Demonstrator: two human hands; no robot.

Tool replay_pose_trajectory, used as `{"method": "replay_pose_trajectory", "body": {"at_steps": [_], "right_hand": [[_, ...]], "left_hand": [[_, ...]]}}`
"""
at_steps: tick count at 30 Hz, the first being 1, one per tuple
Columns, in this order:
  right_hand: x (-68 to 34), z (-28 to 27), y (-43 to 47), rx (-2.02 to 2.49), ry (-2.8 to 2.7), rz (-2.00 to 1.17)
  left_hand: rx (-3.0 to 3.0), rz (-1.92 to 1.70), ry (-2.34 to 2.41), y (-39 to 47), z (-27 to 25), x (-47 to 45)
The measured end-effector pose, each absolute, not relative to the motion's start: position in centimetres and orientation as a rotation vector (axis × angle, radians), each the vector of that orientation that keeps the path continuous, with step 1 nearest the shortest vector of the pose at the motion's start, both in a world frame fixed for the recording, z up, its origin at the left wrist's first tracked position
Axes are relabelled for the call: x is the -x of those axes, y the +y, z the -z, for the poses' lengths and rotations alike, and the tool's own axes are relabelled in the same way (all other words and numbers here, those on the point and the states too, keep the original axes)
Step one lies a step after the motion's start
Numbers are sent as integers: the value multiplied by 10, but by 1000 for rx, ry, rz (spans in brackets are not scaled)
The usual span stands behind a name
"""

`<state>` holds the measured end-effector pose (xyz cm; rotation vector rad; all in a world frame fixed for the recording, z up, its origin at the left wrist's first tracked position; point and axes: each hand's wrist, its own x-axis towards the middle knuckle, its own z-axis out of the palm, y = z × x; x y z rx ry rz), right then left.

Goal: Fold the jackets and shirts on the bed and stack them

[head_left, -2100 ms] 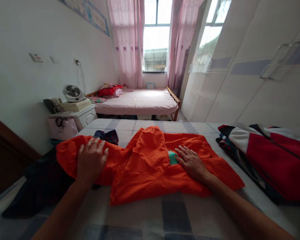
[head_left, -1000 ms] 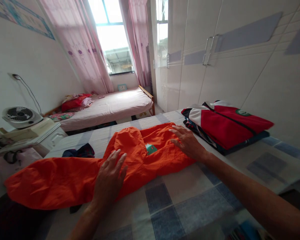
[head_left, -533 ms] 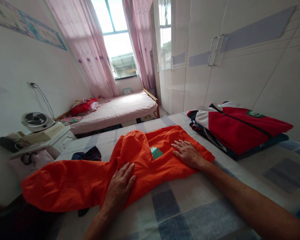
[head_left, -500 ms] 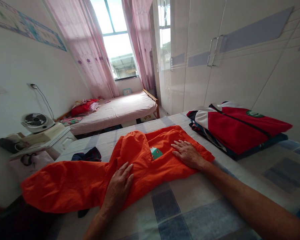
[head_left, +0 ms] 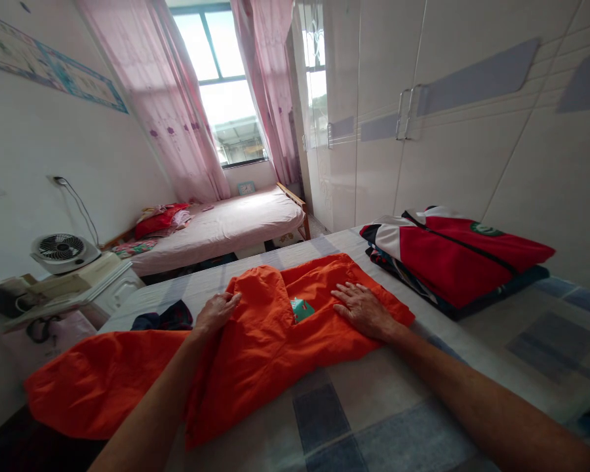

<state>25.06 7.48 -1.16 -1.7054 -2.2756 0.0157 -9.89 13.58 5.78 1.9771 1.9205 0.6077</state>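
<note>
An orange jacket point(head_left: 260, 360), partly folded, lies across the bed in front of me, with one length of it stretched out to the left. A green patch point(head_left: 301, 310) shows in a gap near its middle. My left hand point(head_left: 218, 312) is at the upper left edge of the folded part, fingers bent and closed on the cloth there. Flat on the right part of the jacket rests my right hand point(head_left: 362, 308), its fingers spread and holding nothing.
To the right sits a stack of folded clothes topped by a red jacket point(head_left: 467, 262). Dark cloth point(head_left: 164, 317) lies behind the orange length. A fan point(head_left: 63, 249) stands on the cabinet at left; a second bed point(head_left: 226, 223) is beyond, a wardrobe point(head_left: 452, 151) at right.
My left hand has moved from lying on the jacket's front up to its far left edge and closed on the cloth. My right hand stays flat. The view has shifted slightly.
</note>
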Motion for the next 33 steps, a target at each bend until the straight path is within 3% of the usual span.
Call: {"method": "replay_pose_trajectory", "body": {"at_steps": [8,14,18,21,27,33], "right_hand": [[-251,11,74,1695,-2280,-8],[-250,8,72,1703,-2289,-21],[-251,8,72,1703,-2293,-14],[-252,11,75,1685,-2301,-9],[-255,11,83,1692,-2279,-157],[-271,-31,51,1536,-1827,-339]], "left_hand": [[-1806,-912,1657,145,-64,81],[-2075,-1153,1533,104,-81,56],[-2952,-904,1056,50,-59,40],[-3232,-654,766,22,-34,35],[-3198,-584,1040,14,-20,56],[-2998,-601,1468,15,-10,87]]}}
